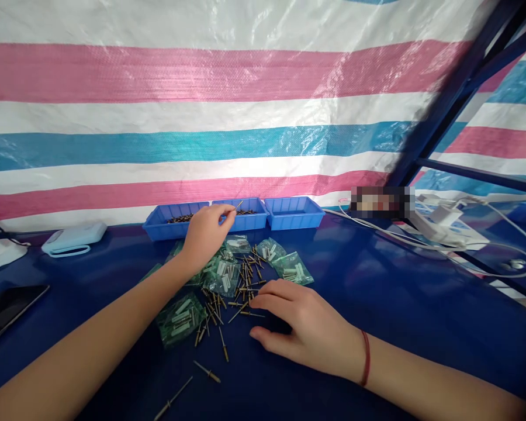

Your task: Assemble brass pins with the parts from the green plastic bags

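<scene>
My left hand [208,231] reaches over the front of the middle blue bin [258,221], thumb and forefinger pinched. A slim brass-coloured rivet [239,204] sticks up at those fingertips. Loose blind rivets [248,272] lie in a heap on the dark blue table. At the heap's near right edge rests my right hand [304,321], thumb and fingers apart, fingertips close to the rivets; I see nothing held in it. Around the heap are clear green-tinted bags [182,318] with white plugs and metal pieces inside. Nearer me lie a few stray rivets [207,372].
Beside the middle bin stand a left blue bin [155,225] with small brownish pieces and a right blue bin [294,217]. A light blue case [74,238] and a phone [9,313] lie left. White cables [394,235] and a power strip [433,225] occupy the right back.
</scene>
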